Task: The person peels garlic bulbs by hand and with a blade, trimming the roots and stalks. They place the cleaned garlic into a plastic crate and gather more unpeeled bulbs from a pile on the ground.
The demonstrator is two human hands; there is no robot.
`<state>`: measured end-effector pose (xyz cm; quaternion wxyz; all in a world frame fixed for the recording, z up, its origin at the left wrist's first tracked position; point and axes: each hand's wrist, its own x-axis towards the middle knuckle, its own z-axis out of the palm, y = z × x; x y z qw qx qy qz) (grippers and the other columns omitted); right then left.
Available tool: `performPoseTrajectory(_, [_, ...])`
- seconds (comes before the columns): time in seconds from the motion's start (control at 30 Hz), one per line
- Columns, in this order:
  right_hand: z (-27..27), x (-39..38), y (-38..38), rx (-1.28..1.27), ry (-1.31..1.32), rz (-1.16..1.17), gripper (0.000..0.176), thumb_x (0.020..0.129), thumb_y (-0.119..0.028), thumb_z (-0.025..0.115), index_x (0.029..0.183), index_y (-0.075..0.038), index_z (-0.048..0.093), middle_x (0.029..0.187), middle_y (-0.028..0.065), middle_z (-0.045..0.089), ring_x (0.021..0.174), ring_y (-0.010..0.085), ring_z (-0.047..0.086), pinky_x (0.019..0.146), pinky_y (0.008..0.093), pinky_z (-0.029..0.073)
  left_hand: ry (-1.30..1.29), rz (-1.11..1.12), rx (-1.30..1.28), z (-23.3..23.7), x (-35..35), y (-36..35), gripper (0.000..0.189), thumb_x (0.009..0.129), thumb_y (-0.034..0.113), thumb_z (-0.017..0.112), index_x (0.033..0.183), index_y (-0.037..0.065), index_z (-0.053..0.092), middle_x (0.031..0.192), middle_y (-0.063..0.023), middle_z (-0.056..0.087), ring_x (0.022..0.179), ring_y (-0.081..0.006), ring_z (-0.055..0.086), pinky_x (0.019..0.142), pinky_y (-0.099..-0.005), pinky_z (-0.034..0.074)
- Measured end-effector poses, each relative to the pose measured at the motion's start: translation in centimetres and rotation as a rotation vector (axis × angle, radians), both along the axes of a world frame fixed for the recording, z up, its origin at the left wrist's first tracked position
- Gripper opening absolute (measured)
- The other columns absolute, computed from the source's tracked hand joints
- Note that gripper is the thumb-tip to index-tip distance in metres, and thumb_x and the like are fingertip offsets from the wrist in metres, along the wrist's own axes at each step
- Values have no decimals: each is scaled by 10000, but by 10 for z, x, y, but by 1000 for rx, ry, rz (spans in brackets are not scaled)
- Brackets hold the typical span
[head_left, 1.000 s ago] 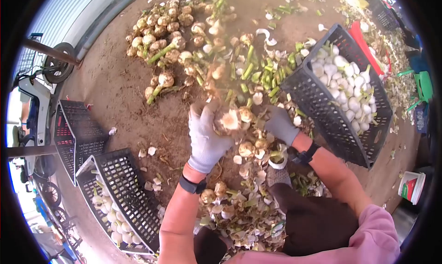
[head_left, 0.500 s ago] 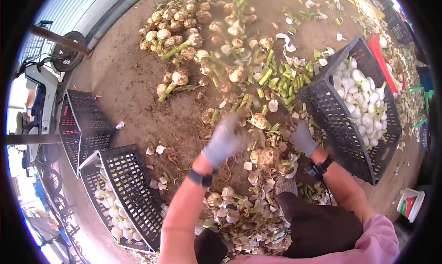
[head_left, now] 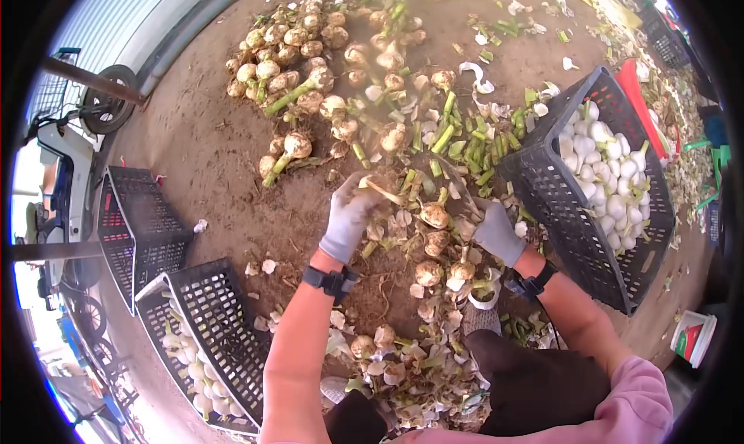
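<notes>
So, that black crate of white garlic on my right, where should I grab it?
I'd take the black crate by its rim at both short ends, coming from outside. The white garlic piles up inside, while the raised rim looks bare enough for fingers.

Thin object (head_left: 466, 197) by the hands (head_left: 497, 232) blurred, pink clothing (head_left: 616, 401) cut off below

Your view is bright; white glare burns out left edge below pale wall (head_left: 116, 18). Hazy smear softens bulbs (head_left: 391, 136) at upper middle. Wide lens bows crates (head_left: 221, 304) toward sides, inside black rim. Far right looks dimmer. Your left hand (head_left: 349, 215) blurs slightly at fingertips.
</notes>
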<state>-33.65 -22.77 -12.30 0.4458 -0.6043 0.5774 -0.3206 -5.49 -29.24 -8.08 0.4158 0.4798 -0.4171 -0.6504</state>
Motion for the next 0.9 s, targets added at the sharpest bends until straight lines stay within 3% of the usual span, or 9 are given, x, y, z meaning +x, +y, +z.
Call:
performPoseTrajectory(0.07, [15,13,-1,-63,-17,32,320,776,-43,678,1083,42,650,896,199,704,781,234,676,706,319,495,204,101,25,-7,-1,20,374,830,16,642,1192,2,550,829,-6,605,675,-68,546,634,-216,467])
performPoseTrajectory(0.23, [69,43,6,-416,361,206,254,674,-164,760,852,-76,601,743,107,617,665,319,642,586,405,520,-245,-189,-337,-5,-20,44,406,921,142,604,1259,-26,457,1006,-118,651,807,-169,635,753,-307,548])
performPoseTrajectory(0.4, [83,63,15,-579,484,181,268,634,-123,738,860,-115,593,753,78,605,666,290,648,577,378,516,959,-72,490,38,-40,55,369,1009,280,479,1217,-24,509,1074,-102,661,894,-196,675,833,-309,574])
performPoseTrajectory(0.47, [81,64,14,-575,460,161,248,661,-122,737,867,-119,599,772,89,620,692,298,657,587,377,521,869,51,817,41,-29,56,407,1027,290,433,1263,-37,485,1059,-107,670,888,-215,678,846,-330,576])
performPoseTrajectory(0.57, [61,55,4,-351,469,152,199,728,-134,717,907,-113,634,829,109,660,743,293,681,627,387,534,-197,-108,-271,55,-33,71,368,827,179,659,1120,15,509,937,-95,642,827,-219,660,743,-326,544])
performPoseTrajectory(0.6, [59,44,-18,299,479,69,187,776,-136,690,944,-59,657,868,148,687,788,294,693,688,390,547,-544,-163,-633,62,-38,76,396,760,143,735,1072,32,517,897,-91,633,806,-220,654,708,-325,533])
performPoseTrajectory(0.77, [24,5,6,27,378,-30,379,770,-53,613,1143,9,645,850,188,697,739,262,679,691,377,536,-716,-106,-808,74,-35,72,578,599,34,757,1135,42,540,996,-75,531,939,-170,557,847,-314,476])
performPoseTrajectory(0.87, [26,10,18,298,101,-136,477,752,1,600,1228,-1,621,841,178,697,684,205,654,643,346,513,-779,131,-845,65,-44,73,530,618,-8,747,1102,46,537,1004,-65,513,953,-173,552,834,-310,492])
performPoseTrajectory(0.9, [30,12,21,188,97,-101,348,747,5,642,1094,36,651,749,112,658,640,121,588,592,306,476,-484,144,-631,66,-46,76,479,663,-90,660,1090,65,509,1011,-62,513,921,-168,560,790,-297,514])
